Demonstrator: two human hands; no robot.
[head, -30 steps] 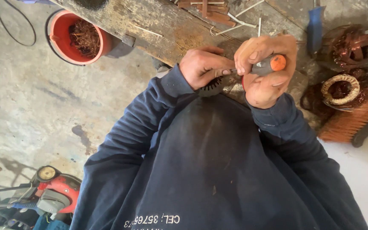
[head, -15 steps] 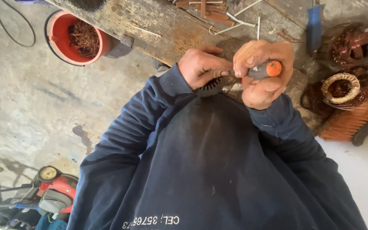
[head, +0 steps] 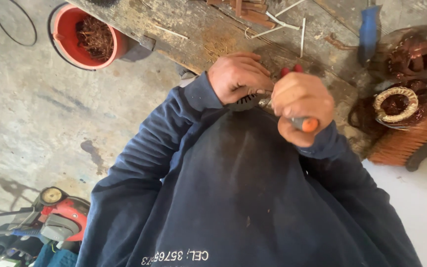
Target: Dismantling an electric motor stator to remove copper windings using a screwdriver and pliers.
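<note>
My left hand [head: 238, 79] is closed around a small dark ribbed metal part [head: 245, 102], held close to my chest over the edge of a wooden bench [head: 208, 29]. My right hand [head: 300, 104] is right beside it, touching it, fisted around a tool with an orange-tipped handle [head: 310, 124]. The handle end points toward my body. A red bit of the tool [head: 292, 69] shows above the knuckles. The tool's working end is hidden between the hands. My dark blue sweatshirt [head: 233, 198] fills the lower frame.
A red bucket of copper wire scraps [head: 87, 37] stands on the concrete floor at upper left. Coils of copper winding [head: 396, 104], an orange-bristled brush [head: 411, 143] and a blue tool [head: 369, 29] lie at right. A red machine [head: 60, 215] sits lower left.
My right hand has turned and dropped slightly, so the orange handle end swung from up beside the fingers down toward my chest. My left hand stays on the metal part.
</note>
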